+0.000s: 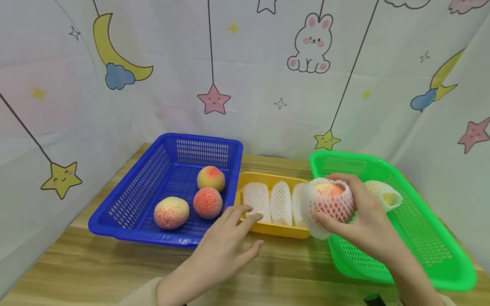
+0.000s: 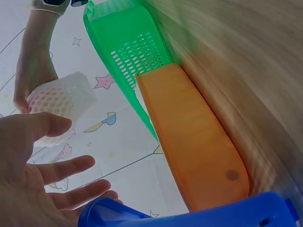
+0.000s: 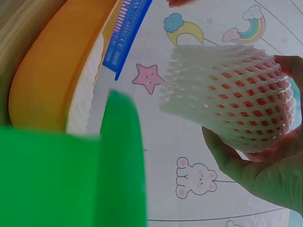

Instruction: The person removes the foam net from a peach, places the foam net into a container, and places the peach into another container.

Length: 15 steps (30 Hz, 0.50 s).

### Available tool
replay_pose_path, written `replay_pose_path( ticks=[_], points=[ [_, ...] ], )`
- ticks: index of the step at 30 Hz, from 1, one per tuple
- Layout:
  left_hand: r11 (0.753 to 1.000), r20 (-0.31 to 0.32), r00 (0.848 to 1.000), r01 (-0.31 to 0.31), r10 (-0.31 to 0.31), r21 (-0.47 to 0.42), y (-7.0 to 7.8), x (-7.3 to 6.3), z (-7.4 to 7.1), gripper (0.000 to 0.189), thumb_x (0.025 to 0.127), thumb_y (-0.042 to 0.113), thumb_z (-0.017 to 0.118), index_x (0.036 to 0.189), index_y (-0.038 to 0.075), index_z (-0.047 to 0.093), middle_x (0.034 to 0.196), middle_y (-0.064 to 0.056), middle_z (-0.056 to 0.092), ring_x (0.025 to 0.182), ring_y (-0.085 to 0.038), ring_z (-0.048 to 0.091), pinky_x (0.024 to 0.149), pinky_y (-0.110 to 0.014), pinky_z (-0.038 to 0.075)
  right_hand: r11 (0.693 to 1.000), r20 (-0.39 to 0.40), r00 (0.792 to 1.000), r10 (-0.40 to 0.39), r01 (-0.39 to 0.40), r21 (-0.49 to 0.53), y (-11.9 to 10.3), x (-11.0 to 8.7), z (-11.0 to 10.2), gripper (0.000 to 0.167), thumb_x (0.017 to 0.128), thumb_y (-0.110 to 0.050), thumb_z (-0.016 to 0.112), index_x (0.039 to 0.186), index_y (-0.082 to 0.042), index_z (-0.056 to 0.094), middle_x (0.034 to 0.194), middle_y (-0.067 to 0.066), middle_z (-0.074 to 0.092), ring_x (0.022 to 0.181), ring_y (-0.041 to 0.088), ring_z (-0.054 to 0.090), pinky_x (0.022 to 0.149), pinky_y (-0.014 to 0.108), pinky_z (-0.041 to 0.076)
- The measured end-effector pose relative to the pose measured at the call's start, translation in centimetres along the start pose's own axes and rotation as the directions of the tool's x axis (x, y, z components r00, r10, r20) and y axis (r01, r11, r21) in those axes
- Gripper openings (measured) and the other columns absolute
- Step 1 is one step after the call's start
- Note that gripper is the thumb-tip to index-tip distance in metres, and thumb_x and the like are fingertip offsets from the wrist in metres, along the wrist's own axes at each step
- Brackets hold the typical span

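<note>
My right hand [image 1: 369,219] grips a peach [image 1: 330,189] wrapped in a white foam net sleeve [image 1: 334,207], held up over the near left side of the green basket [image 1: 432,250]. In the right wrist view the sleeve [image 3: 236,94] stretches round the fruit, and its loose end sticks out past it. My left hand [image 1: 226,244] hovers with spread fingers between the blue basket and the yellow tray [image 1: 275,230], holding nothing. Several empty foam net sleeves [image 1: 256,200] lie side by side in that tray.
The blue basket [image 1: 130,233] on the left holds three bare peaches [image 1: 172,212]. Another sleeved peach [image 1: 384,195] lies in the green basket. A patterned cloth [image 1: 252,63] hangs behind the wooden table [image 1: 283,267]. A dark green-topped object [image 1: 374,299] shows at the bottom edge.
</note>
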<state>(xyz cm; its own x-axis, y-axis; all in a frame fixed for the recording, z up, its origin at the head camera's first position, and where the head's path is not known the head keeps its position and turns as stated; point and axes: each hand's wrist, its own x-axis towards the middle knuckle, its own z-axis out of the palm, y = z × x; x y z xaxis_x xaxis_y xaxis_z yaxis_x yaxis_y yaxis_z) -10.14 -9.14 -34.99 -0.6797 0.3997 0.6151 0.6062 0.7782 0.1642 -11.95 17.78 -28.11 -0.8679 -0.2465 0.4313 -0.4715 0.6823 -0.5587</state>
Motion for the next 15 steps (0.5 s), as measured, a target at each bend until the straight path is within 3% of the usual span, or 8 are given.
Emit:
replay_pose_path(
  ticks=[6, 15],
  points=[
    [0.994, 0.092, 0.995, 0.055, -0.046, -0.099, 0.5, 0.3, 0.0, 0.042, 0.082, 0.034, 0.071, 0.119, 0.018, 0.061, 0.118, -0.003, 0.059, 0.109, -0.019, 0.057, 0.087, -0.033, 0.053, 0.976, 0.007, 0.997, 0.082, -0.081, 0.204, -0.2, 0.3, 0.6, 0.061, 0.082, -0.014, 0.074, 0.134, -0.017, 0.042, 0.124, 0.011, 0.052, 0.091, 0.008, 0.061, 0.065, 0.026, 0.056],
    [0.971, 0.170, 0.984, 0.092, -0.055, -0.221, 0.9, 1.2, 0.0, 0.039, 0.086, 0.033, 0.068, 0.121, 0.018, 0.062, 0.111, 0.005, 0.062, 0.104, -0.010, 0.059, 0.088, -0.030, 0.052, 0.881, 0.007, 0.989, 0.147, -0.135, 0.453, -0.7, 0.5, 1.6, 0.054, 0.088, -0.008, 0.065, 0.135, -0.015, 0.040, 0.124, 0.011, 0.047, 0.096, 0.011, 0.063, 0.071, 0.026, 0.057]
  ],
)
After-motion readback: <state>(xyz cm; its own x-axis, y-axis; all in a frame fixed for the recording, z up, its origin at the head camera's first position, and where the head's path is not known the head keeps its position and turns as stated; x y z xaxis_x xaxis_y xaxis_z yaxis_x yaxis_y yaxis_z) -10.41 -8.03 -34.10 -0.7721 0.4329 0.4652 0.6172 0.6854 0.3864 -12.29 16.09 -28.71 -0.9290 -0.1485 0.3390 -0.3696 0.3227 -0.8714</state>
